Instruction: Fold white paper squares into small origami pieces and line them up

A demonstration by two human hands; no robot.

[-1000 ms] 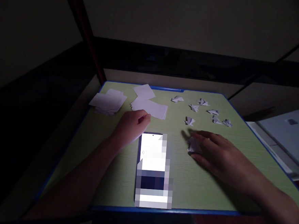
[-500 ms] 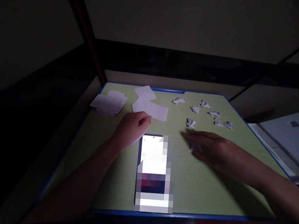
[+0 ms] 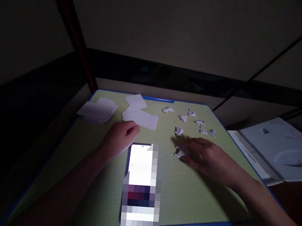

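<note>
My left hand [image 3: 121, 135] rests in a loose fist on the table, beside the top of a lit phone [image 3: 141, 164] and just in front of the spread paper sheets [image 3: 142, 118]. Nothing shows in its curled fingers. To the phone's right, the thumb and fingers of my right hand [image 3: 207, 156] close around a small folded paper piece [image 3: 180, 152], partly hidden by them. Just beyond it sits another folded paper piece [image 3: 178, 131]. Several more folded pieces [image 3: 183, 118] lie scattered farther back on the right.
A stack of white paper [image 3: 99, 111] lies at the far left of the green table [image 3: 165, 196] with its blue edge. Off the right side is a pale flat box [image 3: 275, 145]. Dark wall panels stand behind, and the surroundings are dim.
The view has swung right and up, so the table appears farther left and lower. My right hand's fingers have come in around the folded paper piece. The left fist stays put beside the phone.
</note>
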